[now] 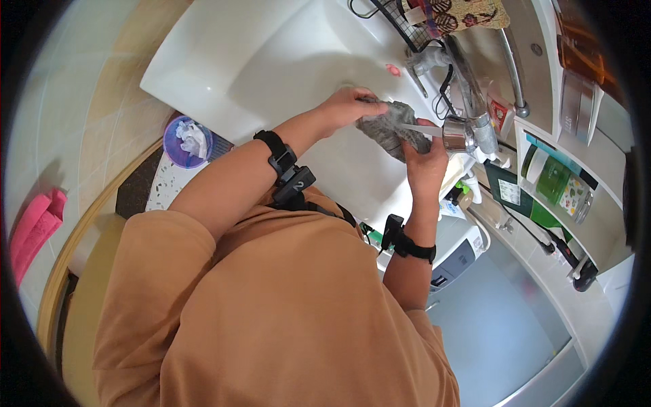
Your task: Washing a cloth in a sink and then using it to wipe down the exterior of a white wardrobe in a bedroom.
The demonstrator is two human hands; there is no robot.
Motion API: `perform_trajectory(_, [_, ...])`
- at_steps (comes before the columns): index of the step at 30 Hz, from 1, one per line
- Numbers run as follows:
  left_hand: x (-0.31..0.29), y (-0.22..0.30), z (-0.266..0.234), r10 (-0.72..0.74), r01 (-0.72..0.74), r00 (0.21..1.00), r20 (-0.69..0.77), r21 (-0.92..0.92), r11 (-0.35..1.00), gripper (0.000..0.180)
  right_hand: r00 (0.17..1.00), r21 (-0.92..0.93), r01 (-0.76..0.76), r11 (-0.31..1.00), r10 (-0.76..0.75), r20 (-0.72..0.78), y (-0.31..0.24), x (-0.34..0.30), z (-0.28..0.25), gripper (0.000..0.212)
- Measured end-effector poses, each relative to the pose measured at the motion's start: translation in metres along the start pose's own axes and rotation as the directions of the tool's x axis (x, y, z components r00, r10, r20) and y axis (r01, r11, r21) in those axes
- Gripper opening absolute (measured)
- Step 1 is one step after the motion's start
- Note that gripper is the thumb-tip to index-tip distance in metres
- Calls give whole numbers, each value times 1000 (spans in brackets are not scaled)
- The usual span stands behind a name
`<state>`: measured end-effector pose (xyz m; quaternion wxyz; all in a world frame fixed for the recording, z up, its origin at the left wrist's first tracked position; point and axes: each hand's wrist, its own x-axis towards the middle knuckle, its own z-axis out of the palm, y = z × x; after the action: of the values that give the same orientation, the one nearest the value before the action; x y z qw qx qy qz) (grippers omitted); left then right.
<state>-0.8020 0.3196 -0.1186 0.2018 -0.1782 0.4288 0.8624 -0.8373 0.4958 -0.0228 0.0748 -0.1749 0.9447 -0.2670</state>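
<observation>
A grey, shaggy cloth [388, 127] hangs between my two hands over the white bathtub [264, 74]. My left hand [347, 110] grips its left end, fingers closed on the fabric. At the other end my right hand [427, 148] holds the right edge, thumb and fingers bent round it. Water [422, 129] streams from the chrome faucet [460, 133] onto the cloth, just beside my right fingers. The cloth looks bunched and wet. Parts of the fingers are hidden behind it.
A small pink object [393, 70] lies in the tub. Beyond it, a wire basket [407, 24] holds a patterned cloth. White shelves [576, 149] with bottles stand at right. A purple bin [182, 146] is at left, and a pink towel [39, 227] hangs on the wall.
</observation>
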Motion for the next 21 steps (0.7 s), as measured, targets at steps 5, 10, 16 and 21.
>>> perform_trajectory(5, [-5,7,2,130,-132,990,-59,-38,991,32,947,24,-229,973,217,236,-15,0,-12,30])
perform_trajectory(10, [1,3,9,26,-4,998,65,-318,948,27,967,331,-213,919,149,208,-10,-3,-14,19])
perform_trajectory(16, [0,15,19,115,-6,975,191,-493,870,31,960,732,-204,650,-13,279,-1,-7,-17,17])
perform_trajectory(21, [2,33,16,82,21,960,268,-361,932,42,827,777,-560,288,131,547,12,-1,-17,40])
